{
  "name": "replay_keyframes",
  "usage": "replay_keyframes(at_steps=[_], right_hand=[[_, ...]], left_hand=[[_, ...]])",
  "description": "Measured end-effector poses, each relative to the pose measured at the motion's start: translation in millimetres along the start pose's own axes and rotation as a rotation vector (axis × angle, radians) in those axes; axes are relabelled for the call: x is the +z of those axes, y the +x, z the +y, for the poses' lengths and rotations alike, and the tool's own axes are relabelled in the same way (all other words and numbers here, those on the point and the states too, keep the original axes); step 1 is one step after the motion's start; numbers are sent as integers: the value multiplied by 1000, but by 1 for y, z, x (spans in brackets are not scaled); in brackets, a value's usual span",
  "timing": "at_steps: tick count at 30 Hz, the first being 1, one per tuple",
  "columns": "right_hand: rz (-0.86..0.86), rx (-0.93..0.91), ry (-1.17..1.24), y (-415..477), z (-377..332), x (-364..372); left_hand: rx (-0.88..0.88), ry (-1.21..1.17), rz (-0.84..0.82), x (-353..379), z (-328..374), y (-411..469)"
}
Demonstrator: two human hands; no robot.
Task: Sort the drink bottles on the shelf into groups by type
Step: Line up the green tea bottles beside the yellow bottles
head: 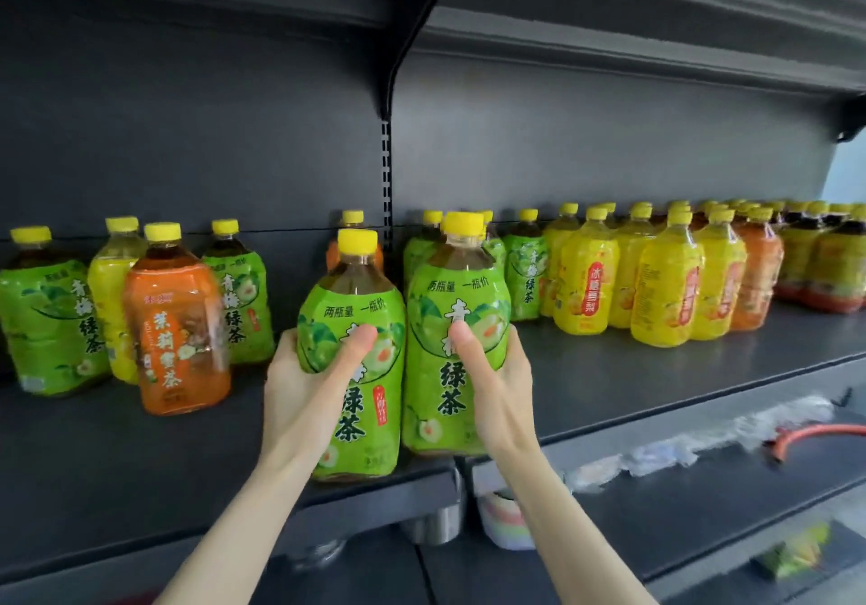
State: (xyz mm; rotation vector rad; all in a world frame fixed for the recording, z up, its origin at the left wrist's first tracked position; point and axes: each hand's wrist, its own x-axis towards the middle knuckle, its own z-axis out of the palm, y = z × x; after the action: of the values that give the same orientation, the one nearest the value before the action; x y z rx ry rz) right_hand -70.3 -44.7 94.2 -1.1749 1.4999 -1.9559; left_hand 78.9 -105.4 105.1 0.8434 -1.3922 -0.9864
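- Left hand (pixel 309 384): a firm hold is kept on the left green-label bottle (pixel 370 417), with the thumb laid across the front of the label and the fingers curled round its left side.
- Right hand (pixel 499 384): the right green-label bottle (pixel 450 304) is held in the same way, with the thumb on the front of the label and the fingers curled round its right side.
- The two held bottles are upright, side by side and touching or nearly so, at the front edge of the shelf (pixel 140 464), near its middle; whether their bases rest on it cannot be told.
- Both bottles are closed with yellow caps, and brown liquid is seen above the labels.
- To the left, an orange-label bottle (pixel 175 323) is seen in front, with two green-label bottles (pixel 47 318) and a yellow-label bottle (pixel 110 285) beside and behind it.
- Behind the held pair, further green-label bottles (pixel 525 271) are stood by the back panel.
- To the right, a packed group of yellow-label bottles (pixel 586 285) is shown, followed by an orange-label one (pixel 754 276) and darker bottles (pixel 824 257) at the far end.
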Motion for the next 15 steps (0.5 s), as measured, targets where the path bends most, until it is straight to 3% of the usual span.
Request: replay_keyframes(at_steps=[8,15], right_hand=[[70,-97,-73,-7,-17,-164],[122,-49,-115,20,-13,-241]], left_hand=[[-16,-60,-38,136,15,-78],[-5,-71,-53,226,25,-93]])
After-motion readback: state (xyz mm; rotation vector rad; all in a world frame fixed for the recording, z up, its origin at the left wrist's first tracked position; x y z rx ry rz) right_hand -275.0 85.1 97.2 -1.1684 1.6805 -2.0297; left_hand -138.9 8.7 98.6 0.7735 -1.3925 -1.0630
